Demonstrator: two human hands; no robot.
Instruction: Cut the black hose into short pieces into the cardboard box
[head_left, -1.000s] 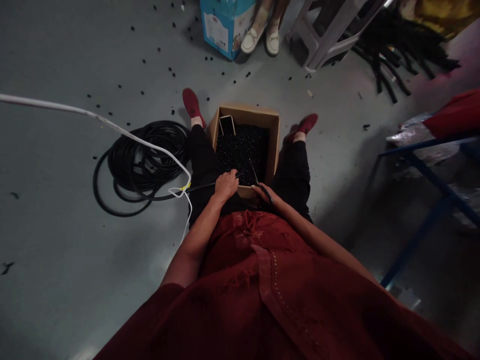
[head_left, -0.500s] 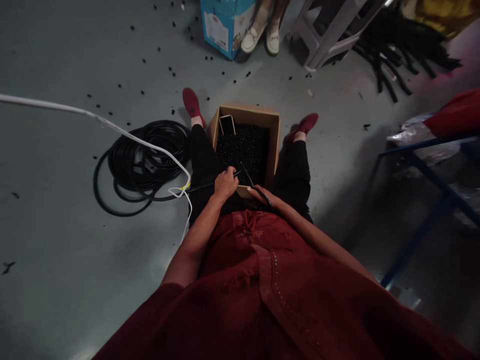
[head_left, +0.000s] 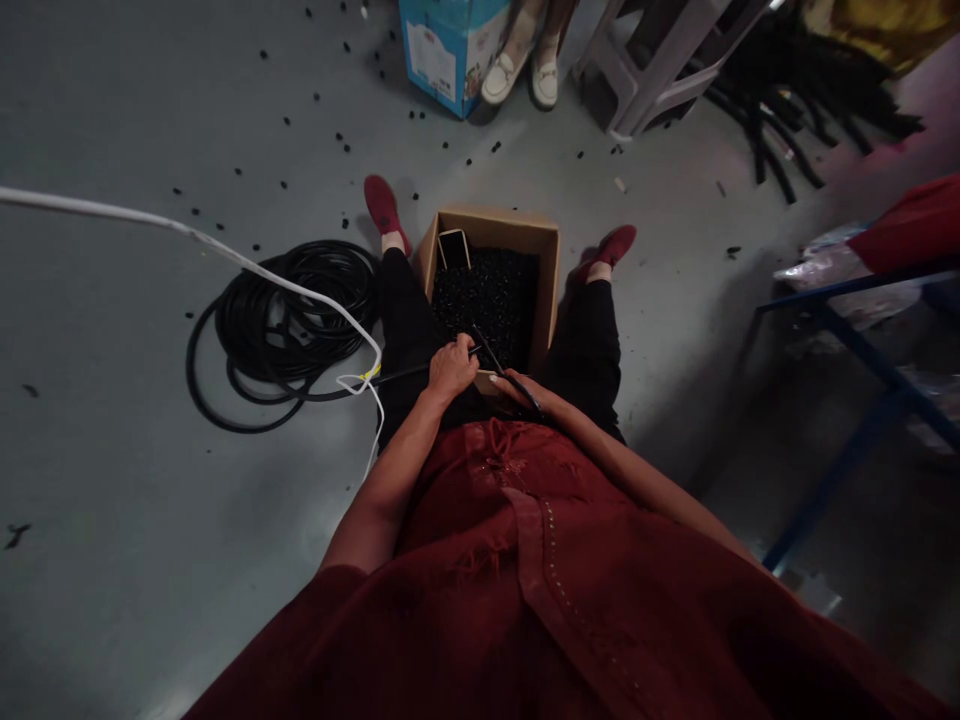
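My left hand (head_left: 452, 367) is closed around a black hose (head_left: 405, 374), whose short end sticks out past my fingers over the near edge of a cardboard box (head_left: 553, 290). Opposite it, my right hand (head_left: 531, 388) grips a pair of long dark scissors (head_left: 489, 350). Their blades point up and left, close beside the hose end; whether they touch it I cannot tell. Many small black pieces (head_left: 487, 295) fill the bottom of the box, which stands between my legs. A small dark panel with a pale edge (head_left: 454, 250) leans in its far left corner.
Left of my leg lies a coil of black hose (head_left: 292, 310), crossed by a white cable (head_left: 300, 290). Ahead are a blue carton (head_left: 439, 60), a person's white shoes (head_left: 546, 80) and a grey stool (head_left: 637, 100). A blue metal frame (head_left: 855, 345) stands at right.
The scissor blades have swung slightly left towards the hose end and now look closer together. My right hand has shifted a little left; my left hand has barely moved.
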